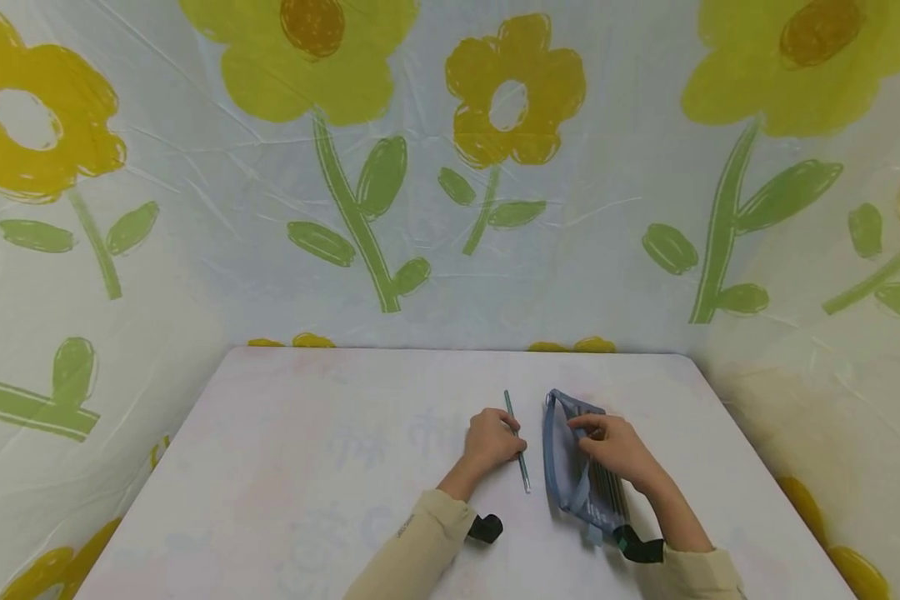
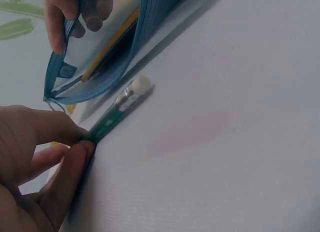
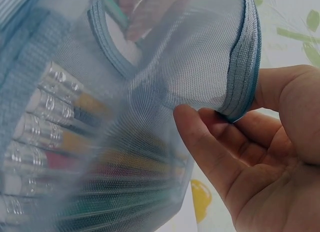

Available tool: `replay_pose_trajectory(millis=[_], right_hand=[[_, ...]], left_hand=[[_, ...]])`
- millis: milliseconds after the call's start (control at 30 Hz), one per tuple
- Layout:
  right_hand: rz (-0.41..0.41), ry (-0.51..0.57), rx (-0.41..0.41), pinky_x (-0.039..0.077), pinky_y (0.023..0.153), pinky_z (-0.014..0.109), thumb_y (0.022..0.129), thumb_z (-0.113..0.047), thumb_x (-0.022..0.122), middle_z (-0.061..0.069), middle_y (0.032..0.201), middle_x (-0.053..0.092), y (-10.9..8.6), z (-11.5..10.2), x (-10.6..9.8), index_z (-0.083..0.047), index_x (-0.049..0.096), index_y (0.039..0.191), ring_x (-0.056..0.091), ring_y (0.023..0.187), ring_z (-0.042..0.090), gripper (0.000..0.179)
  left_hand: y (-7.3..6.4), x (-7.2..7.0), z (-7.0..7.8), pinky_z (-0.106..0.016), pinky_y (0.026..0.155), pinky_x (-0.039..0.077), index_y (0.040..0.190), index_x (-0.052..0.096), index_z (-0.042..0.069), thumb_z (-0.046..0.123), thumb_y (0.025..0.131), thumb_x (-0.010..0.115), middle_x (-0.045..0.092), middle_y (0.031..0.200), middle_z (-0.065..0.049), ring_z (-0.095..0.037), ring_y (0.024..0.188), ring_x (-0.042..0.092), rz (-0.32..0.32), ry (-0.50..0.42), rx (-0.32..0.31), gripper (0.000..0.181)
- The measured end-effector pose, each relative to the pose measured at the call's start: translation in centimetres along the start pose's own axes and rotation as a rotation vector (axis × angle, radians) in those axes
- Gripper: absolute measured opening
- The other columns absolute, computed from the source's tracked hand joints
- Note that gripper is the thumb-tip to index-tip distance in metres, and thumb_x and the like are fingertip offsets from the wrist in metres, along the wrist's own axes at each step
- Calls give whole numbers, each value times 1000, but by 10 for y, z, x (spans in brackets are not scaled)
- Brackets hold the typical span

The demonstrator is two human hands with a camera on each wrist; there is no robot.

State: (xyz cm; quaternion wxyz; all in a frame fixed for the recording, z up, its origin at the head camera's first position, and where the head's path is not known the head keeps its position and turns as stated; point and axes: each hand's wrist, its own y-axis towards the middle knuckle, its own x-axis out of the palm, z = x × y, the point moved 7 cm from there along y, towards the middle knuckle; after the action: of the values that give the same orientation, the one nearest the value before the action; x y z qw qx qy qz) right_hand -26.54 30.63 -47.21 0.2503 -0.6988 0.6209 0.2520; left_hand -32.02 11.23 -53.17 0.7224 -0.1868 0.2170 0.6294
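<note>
A green pencil (image 1: 523, 472) with a white eraser (image 2: 141, 85) lies at a slant on the table, left of a blue mesh zipper pouch (image 1: 547, 450). Thumb and fingertips of my left hand (image 1: 492, 439) pinch the pencil's shaft below its metal band. My right hand (image 1: 617, 450) grips the zippered edge (image 3: 244, 57) of the pouch between thumb and fingers, and the pouch's mouth gapes. Through the mesh in the right wrist view, several pencils (image 3: 37, 129) with eraser ends lie side by side inside the pouch.
The white table (image 1: 285, 450) bears faint printed marks and reaches back to a flower-patterned cloth (image 1: 607, 208), which also hangs at both sides. Black wrist mounts (image 1: 486, 528) sit by both sleeves.
</note>
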Motion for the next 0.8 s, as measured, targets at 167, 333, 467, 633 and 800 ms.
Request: replay_pose_trajectory(millis=[167,333,467,633,800], right_hand=[[10,-4,-11,50,61,31,86,0,58,20,115,63,-1,-2,0,5,65,118,59,78,22,33],[1,-6,-8,50,63,32,87,0,58,20,117,62,0,0,1,4,65,119,60,83,22,33],[3,-14,0,52,64,32,87,0,59,21,117,62,-1,2,1,4,65,118,61,85,24,32],[5,-11,-13,52,64,33,86,0,58,22,118,62,0,0,1,4,65,118,61,86,25,33],[2,-8,-16,51,64,32,86,1,58,21,116,63,2,-3,2,5,65,118,61,83,23,33]], left_hand=[[-2,-5,3,-21,42,45,73,74,15,13,70,80,55,48,13,-3,39,52,17,26,30,8],[-2,-9,-3,-21,40,47,72,74,14,10,72,78,59,52,11,-4,37,55,1,-56,25,6],[-4,-11,-9,-22,42,49,76,75,11,8,73,77,62,56,9,-5,40,58,-26,-139,25,4],[-7,-15,-12,-24,44,51,76,76,9,5,73,75,64,57,7,-9,43,61,-48,-213,-2,5],[-11,-15,-4,-25,46,53,79,77,7,2,75,74,66,60,5,-11,46,63,-101,-298,-18,7]])
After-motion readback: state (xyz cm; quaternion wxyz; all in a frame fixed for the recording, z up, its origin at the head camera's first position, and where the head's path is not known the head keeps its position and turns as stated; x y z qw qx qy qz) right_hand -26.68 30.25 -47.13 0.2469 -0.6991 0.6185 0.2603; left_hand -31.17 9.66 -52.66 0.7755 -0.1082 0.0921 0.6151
